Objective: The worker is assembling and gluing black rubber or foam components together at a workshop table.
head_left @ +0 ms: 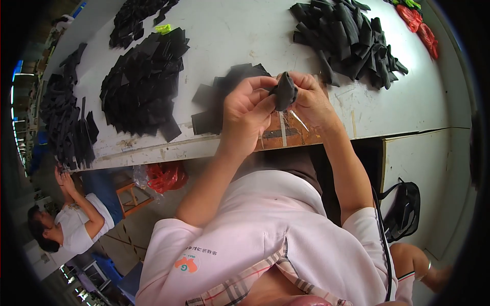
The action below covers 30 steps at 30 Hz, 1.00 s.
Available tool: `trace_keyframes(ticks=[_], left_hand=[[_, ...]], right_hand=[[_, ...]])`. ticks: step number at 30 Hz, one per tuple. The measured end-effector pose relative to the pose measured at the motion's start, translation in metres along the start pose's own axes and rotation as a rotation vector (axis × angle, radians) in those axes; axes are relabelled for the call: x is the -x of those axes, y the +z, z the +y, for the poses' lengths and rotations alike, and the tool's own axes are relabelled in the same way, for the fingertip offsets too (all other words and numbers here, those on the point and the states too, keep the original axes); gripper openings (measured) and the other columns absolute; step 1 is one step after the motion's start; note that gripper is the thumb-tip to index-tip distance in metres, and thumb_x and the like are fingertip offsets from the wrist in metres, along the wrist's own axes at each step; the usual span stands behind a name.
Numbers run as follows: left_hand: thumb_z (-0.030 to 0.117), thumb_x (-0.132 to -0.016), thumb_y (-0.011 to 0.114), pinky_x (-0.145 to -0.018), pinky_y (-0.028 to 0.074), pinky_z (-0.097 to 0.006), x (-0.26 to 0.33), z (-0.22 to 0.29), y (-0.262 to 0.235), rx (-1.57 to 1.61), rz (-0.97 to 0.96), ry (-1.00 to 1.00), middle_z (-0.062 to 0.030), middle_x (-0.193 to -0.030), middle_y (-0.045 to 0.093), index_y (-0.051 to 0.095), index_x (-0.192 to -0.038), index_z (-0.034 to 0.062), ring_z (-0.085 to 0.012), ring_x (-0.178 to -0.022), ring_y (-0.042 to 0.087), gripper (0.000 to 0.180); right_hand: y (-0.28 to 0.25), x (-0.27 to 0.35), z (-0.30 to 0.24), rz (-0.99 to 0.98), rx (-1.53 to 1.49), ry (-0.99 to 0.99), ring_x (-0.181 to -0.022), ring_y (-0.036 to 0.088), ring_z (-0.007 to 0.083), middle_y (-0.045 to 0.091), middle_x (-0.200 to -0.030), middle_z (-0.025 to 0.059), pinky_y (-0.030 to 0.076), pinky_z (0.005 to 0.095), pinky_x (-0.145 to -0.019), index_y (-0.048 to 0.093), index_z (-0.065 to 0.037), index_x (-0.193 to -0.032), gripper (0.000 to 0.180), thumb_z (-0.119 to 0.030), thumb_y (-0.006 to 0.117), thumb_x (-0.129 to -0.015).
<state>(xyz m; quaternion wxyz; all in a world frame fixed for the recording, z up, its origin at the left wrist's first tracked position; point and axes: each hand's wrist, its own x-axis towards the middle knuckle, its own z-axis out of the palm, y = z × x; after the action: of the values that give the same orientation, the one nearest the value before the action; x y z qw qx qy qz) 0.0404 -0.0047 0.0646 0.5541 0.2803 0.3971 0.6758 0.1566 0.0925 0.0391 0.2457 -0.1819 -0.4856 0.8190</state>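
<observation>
- Fingers: both sets pinch one small black fabric piece [285,92], held up in the air just above the counter's near edge. Left hand [248,109] grips its left side w/ thumb and forefinger; right hand [312,99] clamps the right side, fingers curled round behind it.
- Key relation: the piece sits between the two hands, long axis roughly upright, top end poking above the fingertips. Both hands touch it; neither is nearer, though the left thumb covers more of the front face.
- Under the hands: a worn brown patch [286,133] on the white counter [245,30], w/ a thin pale strip lying on it.
- Just left of the hands: a small stack of flat black cut pieces [214,104], partly hidden by the left hand.
- Further left: a large heap of black pieces [143,81]; another heap [347,38] at upper right, well apart from the hands.
- Far corner: red items [421,28], too small to tell what.
- Off the counter: a black bag [403,209] hangs at right; another person [71,219] sits lower left, at own work.
</observation>
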Motion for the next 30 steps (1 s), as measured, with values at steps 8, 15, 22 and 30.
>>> trace_keyframes(ticks=[8,15,22,30], left_hand=[[0.012,-0.082,0.056,-0.06,0.044,-0.022,-0.012,0.004,-0.005,-0.961,0.059,0.699,-0.0062,-0.08,0.058,0.053,-0.105,0.0031,-0.0118,-0.069,0.054,0.025],[0.003,-0.081,0.057,-0.072,0.043,-0.022,-0.005,0.014,0.008,-0.382,0.042,0.497,-0.0053,-0.082,0.061,0.058,-0.09,-0.001,-0.009,-0.075,0.054,0.011],[0.007,-0.082,0.055,-0.079,0.042,-0.023,-0.005,-0.017,-0.012,-0.117,0.056,0.268,-0.0063,-0.086,0.06,0.058,-0.087,-0.0003,-0.0083,-0.082,0.053,0.009],[-0.001,-0.072,0.064,-0.058,0.044,-0.02,-0.021,0.022,0.024,-0.823,-0.127,0.227,-0.0018,-0.069,0.058,0.059,-0.076,0.0012,-0.0066,-0.063,0.052,0.007]], right_hand=[[0.008,0.009,-0.011,0.154,0.404,-0.047,-0.054,0.044,0.0071,0.043,-0.056,-0.0016,0.036,0.0212,-0.049,0.054,0.0,-0.077,0.029,-0.027,0.052,-0.086],[0.025,0.024,-0.04,0.129,1.03,-0.533,-0.064,0.055,0.0206,0.052,-0.069,0.0062,0.041,0.0296,-0.052,0.056,0.0,-0.085,0.041,-0.038,0.064,-0.073],[0.004,0.019,-0.002,0.121,1.305,-0.346,-0.058,0.053,0.0261,0.052,-0.061,0.007,0.04,0.0356,-0.049,0.052,-0.005,-0.072,0.025,-0.027,0.064,-0.073],[0.005,0.023,0.005,0.06,0.704,-0.295,-0.051,0.054,0.0302,0.053,-0.056,0.0126,0.04,0.0349,-0.049,0.054,-0.002,-0.074,0.021,-0.02,0.054,-0.083]])
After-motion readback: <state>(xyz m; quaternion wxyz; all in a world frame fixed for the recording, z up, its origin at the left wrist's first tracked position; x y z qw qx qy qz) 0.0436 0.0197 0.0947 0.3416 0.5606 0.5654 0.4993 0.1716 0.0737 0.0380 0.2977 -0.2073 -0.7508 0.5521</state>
